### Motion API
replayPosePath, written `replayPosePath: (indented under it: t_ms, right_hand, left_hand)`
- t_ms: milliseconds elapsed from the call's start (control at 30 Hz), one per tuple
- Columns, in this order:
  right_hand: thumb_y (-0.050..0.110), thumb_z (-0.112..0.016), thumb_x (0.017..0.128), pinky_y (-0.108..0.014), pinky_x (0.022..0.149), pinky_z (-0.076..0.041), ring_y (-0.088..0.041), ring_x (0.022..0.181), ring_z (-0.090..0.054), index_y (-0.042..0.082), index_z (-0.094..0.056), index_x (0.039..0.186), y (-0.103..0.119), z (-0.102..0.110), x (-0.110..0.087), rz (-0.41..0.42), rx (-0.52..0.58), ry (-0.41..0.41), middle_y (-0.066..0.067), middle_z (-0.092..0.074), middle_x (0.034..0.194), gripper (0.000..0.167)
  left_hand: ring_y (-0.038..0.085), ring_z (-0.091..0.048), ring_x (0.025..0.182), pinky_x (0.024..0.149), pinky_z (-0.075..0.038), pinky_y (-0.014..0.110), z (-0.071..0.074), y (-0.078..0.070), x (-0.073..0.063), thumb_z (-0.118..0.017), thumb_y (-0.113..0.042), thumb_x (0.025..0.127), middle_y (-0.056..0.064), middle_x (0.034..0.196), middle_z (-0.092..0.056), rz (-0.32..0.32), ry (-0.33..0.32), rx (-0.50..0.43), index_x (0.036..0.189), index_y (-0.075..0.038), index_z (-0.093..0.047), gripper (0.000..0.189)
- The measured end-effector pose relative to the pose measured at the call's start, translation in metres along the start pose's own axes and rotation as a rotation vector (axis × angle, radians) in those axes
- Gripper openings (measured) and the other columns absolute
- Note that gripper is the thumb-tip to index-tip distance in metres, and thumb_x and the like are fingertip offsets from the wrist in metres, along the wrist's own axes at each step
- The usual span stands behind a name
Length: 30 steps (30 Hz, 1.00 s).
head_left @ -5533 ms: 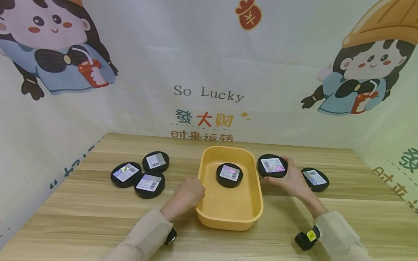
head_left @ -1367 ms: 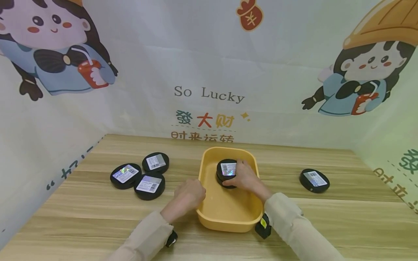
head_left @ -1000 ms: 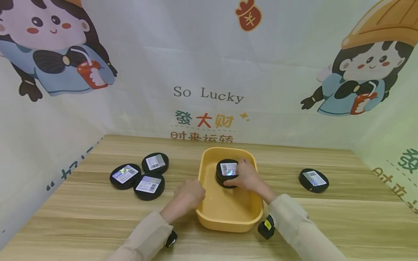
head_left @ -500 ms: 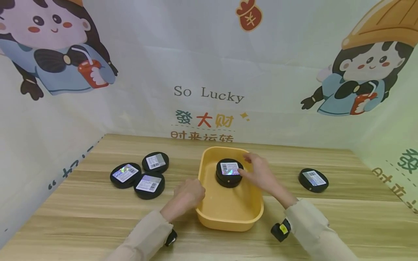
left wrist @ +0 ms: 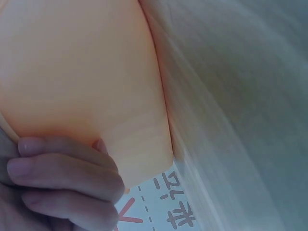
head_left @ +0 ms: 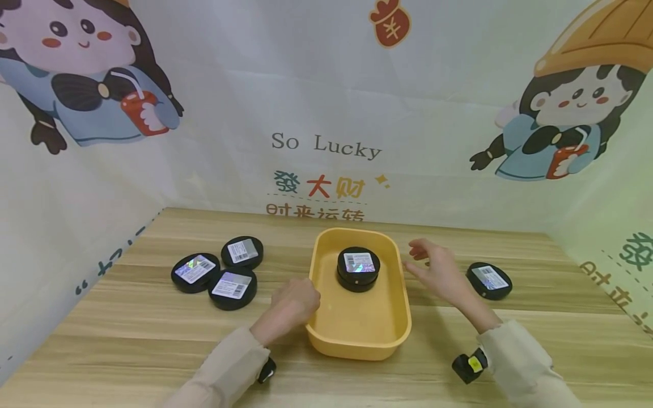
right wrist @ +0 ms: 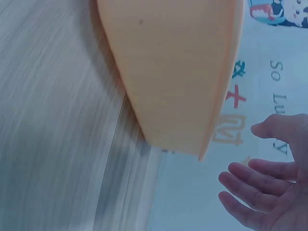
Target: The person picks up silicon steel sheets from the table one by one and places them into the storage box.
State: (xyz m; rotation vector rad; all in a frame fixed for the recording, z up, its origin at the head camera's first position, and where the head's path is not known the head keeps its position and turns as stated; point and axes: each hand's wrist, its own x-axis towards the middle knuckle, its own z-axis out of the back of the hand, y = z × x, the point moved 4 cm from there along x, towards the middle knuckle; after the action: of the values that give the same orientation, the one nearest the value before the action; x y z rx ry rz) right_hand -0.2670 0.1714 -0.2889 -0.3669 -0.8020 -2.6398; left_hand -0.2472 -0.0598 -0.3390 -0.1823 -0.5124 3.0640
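Note:
A yellow plastic tub stands on the table, and my left hand grips its left rim. In the left wrist view the fingers curl over that rim. Two round black discs are stacked inside the tub; the upper disc bears a white label with a shiny sticker. Just beyond the tub's right rim, my right hand hovers with nothing in it. The right wrist view shows its fingers loosely extended and the thumb apart. Right of this hand lies another labelled black disc.
Left of the tub, three labelled black discs lie close together: a rear disc, a left disc and a front disc. The wooden table meets a printed cloth backdrop behind and at the sides.
The right hand carried a disc from the right into the tub and set it on the disc there. It then let go and moved out to the right. The left hand stays put.

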Motion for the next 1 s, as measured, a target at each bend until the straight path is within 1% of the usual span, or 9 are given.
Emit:
replayPosePath:
  t_ms: [67, 300, 467, 567, 833, 1000]
  right_hand:
    - [0.008, -0.060, 0.082, -0.046, 0.076, -0.046, -0.036, 0.090, -0.057, -0.011, -0.050, 0.111, -0.005, 0.004, -0.003, -0.014, -0.010, 0.002, -0.026, -0.059, 0.098, 0.036]
    - [0.010, -0.059, 0.082, -0.045, 0.073, -0.048, -0.036, 0.089, -0.058, -0.011, -0.051, 0.109, -0.024, 0.016, -0.013, -0.031, -0.047, -0.045, -0.026, -0.060, 0.096, 0.035]
    - [0.010, -0.058, 0.084, -0.046, 0.074, -0.047, -0.038, 0.090, -0.057, -0.011, -0.049, 0.112, -0.039, 0.026, -0.021, -0.063, -0.065, -0.050, -0.027, -0.059, 0.098, 0.036]
    - [0.011, -0.057, 0.085, -0.047, 0.074, -0.046, -0.039, 0.090, -0.057, -0.011, -0.047, 0.114, -0.049, 0.031, -0.025, -0.080, -0.061, -0.052, -0.028, -0.058, 0.099, 0.037]
    - [0.011, -0.053, 0.088, -0.046, 0.074, -0.047, -0.041, 0.091, -0.055, -0.014, -0.044, 0.116, -0.072, 0.041, -0.032, -0.132, -0.004, -0.071, -0.031, -0.055, 0.101, 0.039]
    - [0.012, -0.053, 0.088, -0.048, 0.073, -0.046, -0.044, 0.091, -0.055, -0.014, -0.046, 0.114, -0.082, 0.045, -0.034, -0.159, -0.026, -0.104, -0.032, -0.055, 0.101, 0.038]
  left_hand:
    - [0.020, -0.048, 0.055, 0.046, -0.040, 0.030, 0.000, 0.000, 0.000, -0.047, -0.016, 0.085, 0.008, 0.063, -0.048, 0.002, 0.002, -0.002, 0.063, -0.005, -0.053, 0.025]
    - [0.020, -0.048, 0.056, 0.046, -0.040, 0.030, 0.000, 0.000, 0.000, -0.047, -0.016, 0.086, 0.008, 0.063, -0.049, 0.008, 0.013, 0.006, 0.064, -0.005, -0.054, 0.025]
    - [0.020, -0.048, 0.056, 0.047, -0.040, 0.031, -0.001, 0.000, 0.001, -0.047, -0.017, 0.086, 0.008, 0.063, -0.049, 0.007, 0.014, 0.008, 0.065, -0.005, -0.054, 0.025]
    - [0.020, -0.048, 0.056, 0.047, -0.040, 0.031, -0.001, 0.000, 0.001, -0.047, -0.017, 0.086, 0.008, 0.063, -0.049, 0.005, 0.013, 0.010, 0.065, -0.005, -0.054, 0.025]
    - [0.020, -0.048, 0.056, 0.046, -0.040, 0.030, -0.001, 0.000, 0.000, -0.048, -0.016, 0.086, 0.008, 0.063, -0.048, -0.006, 0.003, 0.013, 0.064, -0.005, -0.053, 0.025]
    - [0.020, -0.048, 0.056, 0.047, -0.040, 0.031, 0.000, -0.001, 0.000, -0.047, -0.015, 0.085, 0.008, 0.063, -0.048, 0.000, -0.002, 0.005, 0.063, -0.005, -0.052, 0.025]
